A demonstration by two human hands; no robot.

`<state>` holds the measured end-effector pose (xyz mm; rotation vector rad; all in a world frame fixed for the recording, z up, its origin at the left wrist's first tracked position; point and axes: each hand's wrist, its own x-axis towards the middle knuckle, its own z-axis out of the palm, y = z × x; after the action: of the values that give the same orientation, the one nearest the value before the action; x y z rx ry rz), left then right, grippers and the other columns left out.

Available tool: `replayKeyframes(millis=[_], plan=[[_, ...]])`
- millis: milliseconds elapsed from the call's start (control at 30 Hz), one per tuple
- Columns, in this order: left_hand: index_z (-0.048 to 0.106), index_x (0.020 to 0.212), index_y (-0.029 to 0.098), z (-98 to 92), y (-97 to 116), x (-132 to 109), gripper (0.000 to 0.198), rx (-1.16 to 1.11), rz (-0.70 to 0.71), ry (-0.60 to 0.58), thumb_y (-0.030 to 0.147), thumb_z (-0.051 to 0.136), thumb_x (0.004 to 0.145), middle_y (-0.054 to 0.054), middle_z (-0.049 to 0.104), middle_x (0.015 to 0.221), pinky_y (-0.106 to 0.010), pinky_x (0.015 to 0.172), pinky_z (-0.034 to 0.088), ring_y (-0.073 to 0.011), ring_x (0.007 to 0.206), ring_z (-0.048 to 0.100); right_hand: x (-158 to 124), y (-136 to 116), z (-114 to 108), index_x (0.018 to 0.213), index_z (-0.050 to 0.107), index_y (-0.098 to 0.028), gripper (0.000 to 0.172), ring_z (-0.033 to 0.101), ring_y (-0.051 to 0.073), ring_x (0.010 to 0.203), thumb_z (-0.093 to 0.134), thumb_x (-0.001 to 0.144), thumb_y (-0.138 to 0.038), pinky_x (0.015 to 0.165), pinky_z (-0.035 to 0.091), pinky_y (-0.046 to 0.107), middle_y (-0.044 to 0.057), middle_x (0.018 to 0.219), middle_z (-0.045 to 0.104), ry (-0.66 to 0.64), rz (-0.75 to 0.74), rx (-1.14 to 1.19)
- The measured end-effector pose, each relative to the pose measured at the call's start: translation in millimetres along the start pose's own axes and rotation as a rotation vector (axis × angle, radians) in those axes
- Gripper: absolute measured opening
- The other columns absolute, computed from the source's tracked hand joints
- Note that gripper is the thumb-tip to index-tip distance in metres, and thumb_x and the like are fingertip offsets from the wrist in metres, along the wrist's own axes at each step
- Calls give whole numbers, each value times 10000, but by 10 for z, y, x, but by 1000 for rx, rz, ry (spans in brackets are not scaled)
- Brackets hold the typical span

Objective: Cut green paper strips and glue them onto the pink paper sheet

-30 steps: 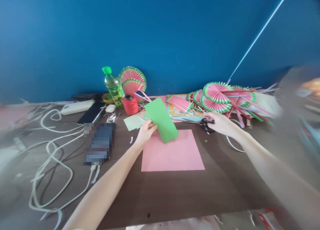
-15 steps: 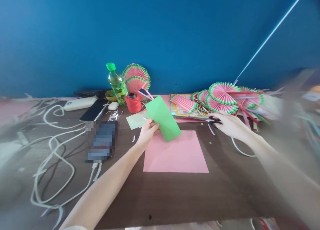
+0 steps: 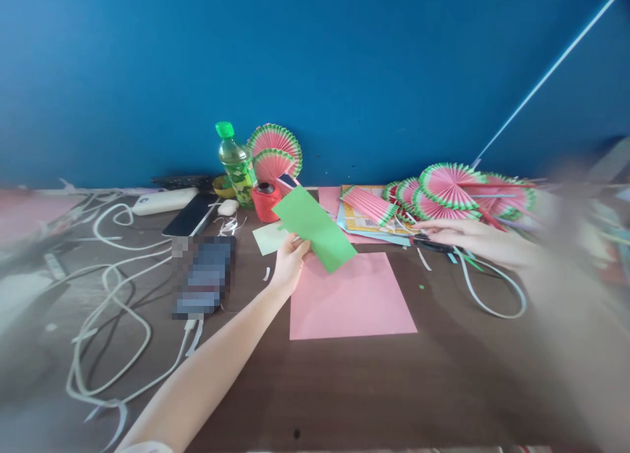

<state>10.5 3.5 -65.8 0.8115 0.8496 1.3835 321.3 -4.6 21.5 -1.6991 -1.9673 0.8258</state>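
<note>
At twelve o'clock, my left hand (image 3: 291, 262) pinches green paper (image 3: 317, 226) above the pink sheet (image 3: 354, 308), flat and unpleated; at one o'clock, fans (image 3: 450, 184) are already pleated, my right hand (image 3: 457, 233) over scissors (image 3: 434, 244), grip unclear.

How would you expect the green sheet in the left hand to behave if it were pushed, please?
The green sheet is probably fairly stiff for paper, since it looks nearly flat though the left hand grips only one edge. It is likely light, looking thin. A push might bend its far end, which appears unsupported.
</note>
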Motion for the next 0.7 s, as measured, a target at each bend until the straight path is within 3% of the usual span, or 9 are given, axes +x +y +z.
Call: replayKeyframes(millis=[100,233,333,500,600,700], plan=[[541,840,157,-15,-11,22,282,-19,0,16,196,675,595,1,626,720,-244,630,506,-112,645,610,71,-50,153,1102,622,-277,413,475,277,1164,562,742,-472,982,370,424,35,1244,561,-147,4,252],[515,772,168,-31,-1,37,265,-66,-2,35,206,695,580,58,526,577,-227,577,489,-87,549,563,226,-50,563,1096,608,-240,519,521,249,1073,666,636,-473,924,412,396,79,1178,576,-273,-129,601],[446,677,180,-23,36,28,284,-131,8,96,185,707,565,94,431,514,-201,550,466,-53,478,503,319,-51,831,1038,594,-265,491,554,193,938,704,597,-450,843,451,353,62,1080,586,-170,-192,691],[401,659,183,-25,53,40,331,-175,25,181,155,711,543,90,470,546,-204,564,466,-56,506,525,344,-48,1032,989,563,-220,344,529,168,812,628,708,-408,757,457,326,47,881,537,22,-365,424],[402,670,183,-41,39,59,327,-187,33,192,155,706,554,76,520,597,-225,621,481,-69,562,567,301,-31,1065,970,560,-198,299,494,155,742,608,733,-374,683,455,300,36,828,477,57,-477,237],[432,700,182,-47,40,59,293,-177,37,189,160,694,572,56,564,659,-234,646,483,-83,612,593,261,-14,1090,982,546,-198,285,472,148,699,586,754,-365,631,441,286,28,798,447,55,-495,177]])
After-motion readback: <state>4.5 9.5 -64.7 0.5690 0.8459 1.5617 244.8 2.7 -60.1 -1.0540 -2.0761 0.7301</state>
